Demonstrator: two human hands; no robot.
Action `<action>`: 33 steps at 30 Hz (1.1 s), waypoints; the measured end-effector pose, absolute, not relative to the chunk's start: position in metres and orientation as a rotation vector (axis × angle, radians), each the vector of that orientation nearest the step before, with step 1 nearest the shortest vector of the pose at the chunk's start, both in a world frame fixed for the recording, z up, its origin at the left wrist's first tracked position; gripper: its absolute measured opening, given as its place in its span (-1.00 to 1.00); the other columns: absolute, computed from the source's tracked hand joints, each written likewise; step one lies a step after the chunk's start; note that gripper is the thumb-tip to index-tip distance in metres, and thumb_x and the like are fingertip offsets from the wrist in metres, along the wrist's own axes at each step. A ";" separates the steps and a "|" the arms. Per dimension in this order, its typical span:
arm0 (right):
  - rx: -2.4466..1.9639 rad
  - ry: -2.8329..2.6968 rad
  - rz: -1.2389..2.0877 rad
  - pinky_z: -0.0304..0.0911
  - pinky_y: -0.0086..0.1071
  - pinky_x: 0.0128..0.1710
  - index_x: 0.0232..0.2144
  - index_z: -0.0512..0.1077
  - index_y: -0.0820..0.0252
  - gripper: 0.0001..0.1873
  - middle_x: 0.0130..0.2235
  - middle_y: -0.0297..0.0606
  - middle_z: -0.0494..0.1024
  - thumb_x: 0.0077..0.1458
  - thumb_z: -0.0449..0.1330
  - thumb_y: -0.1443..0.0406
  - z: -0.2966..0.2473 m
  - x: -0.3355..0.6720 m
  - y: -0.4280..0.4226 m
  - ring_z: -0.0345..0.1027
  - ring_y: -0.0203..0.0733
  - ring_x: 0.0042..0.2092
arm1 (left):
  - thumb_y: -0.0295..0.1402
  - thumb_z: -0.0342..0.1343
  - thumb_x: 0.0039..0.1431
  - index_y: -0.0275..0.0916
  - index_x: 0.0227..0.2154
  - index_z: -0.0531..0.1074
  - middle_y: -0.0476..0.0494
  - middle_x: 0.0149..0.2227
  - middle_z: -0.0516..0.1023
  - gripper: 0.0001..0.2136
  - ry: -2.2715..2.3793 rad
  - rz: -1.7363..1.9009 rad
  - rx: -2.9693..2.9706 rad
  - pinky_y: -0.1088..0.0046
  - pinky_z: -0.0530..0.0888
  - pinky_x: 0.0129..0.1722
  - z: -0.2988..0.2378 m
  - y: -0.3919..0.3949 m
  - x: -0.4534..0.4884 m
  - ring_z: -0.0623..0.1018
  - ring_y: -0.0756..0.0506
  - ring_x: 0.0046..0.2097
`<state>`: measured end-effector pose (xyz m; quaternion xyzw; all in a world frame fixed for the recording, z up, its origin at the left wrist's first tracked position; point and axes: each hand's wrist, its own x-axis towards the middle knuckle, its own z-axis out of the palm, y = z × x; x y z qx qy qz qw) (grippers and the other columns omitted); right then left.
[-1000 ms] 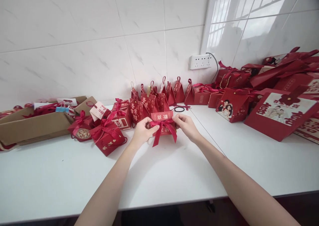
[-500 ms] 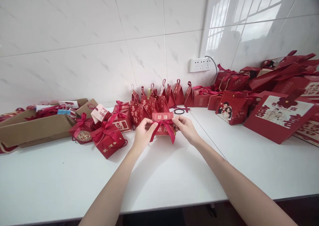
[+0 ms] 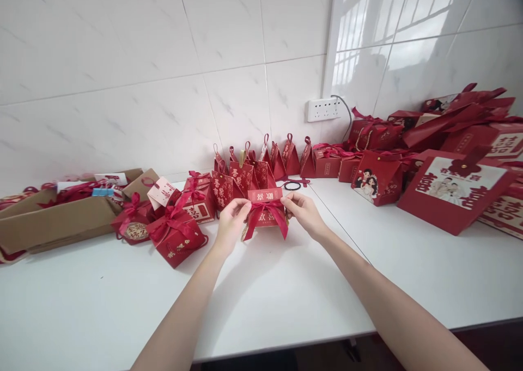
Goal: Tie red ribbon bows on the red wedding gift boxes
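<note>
Little has changed since a second ago: both hands still work at the same small red gift box [image 3: 266, 218], which has stayed on the white table [image 3: 286, 295], a little left of middle, far from the near edge. The left hand [image 3: 231, 218] pinches the red ribbon [image 3: 265, 210] left of its knot between thumb and fingertips; the right hand [image 3: 304, 213] pinches it on the right side, fingers narrow. The ribbon tails hang down the box front as before.

At far left an open cardboard box [image 3: 53, 218] holds red ribbons and paper tags. Just left of the left hand sits a ribbon-tied red box [image 3: 176, 237]. Behind the held box is a cluster of triangular red boxes [image 3: 261, 166], and a black hair tie [image 3: 292, 186] lies beside them. Large red gift bags [image 3: 453, 191] crowd the right side.
</note>
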<state>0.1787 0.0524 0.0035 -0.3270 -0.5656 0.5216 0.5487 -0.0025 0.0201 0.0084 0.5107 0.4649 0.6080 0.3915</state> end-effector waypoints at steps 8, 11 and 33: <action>-0.792 -1.309 1.242 0.12 -0.44 -0.55 -0.60 0.29 0.18 -0.57 -0.62 -0.44 0.31 -0.21 0.27 -0.04 0.000 0.178 0.055 0.15 -0.38 -0.57 | -0.24 0.21 -0.11 -0.22 -0.42 0.39 0.02 -0.48 0.41 -0.79 1.183 1.577 1.348 0.52 0.33 -0.42 0.010 0.018 0.001 0.40 0.03 -0.44; -0.803 -1.300 1.255 0.11 -0.45 -0.55 -0.59 0.30 0.20 -0.57 -0.62 -0.44 0.31 -0.20 0.26 -0.04 -0.002 0.178 0.056 0.13 -0.39 -0.58 | -0.27 0.18 -0.09 -0.23 -0.43 0.37 0.00 -0.46 0.43 -0.82 1.242 1.581 1.399 0.50 0.35 -0.39 0.012 0.017 0.002 0.42 0.00 -0.42; -0.782 -1.228 1.319 0.03 -0.45 -0.57 -0.68 0.25 0.17 -0.53 -0.69 -0.47 0.19 -0.22 0.29 -0.05 -0.006 0.175 0.056 0.04 -0.40 -0.61 | -0.49 -0.08 0.12 -0.19 -0.38 0.17 -0.02 -0.37 0.29 -0.93 1.402 1.706 1.526 0.44 0.30 -0.20 -0.004 0.023 0.009 0.36 -0.02 -0.29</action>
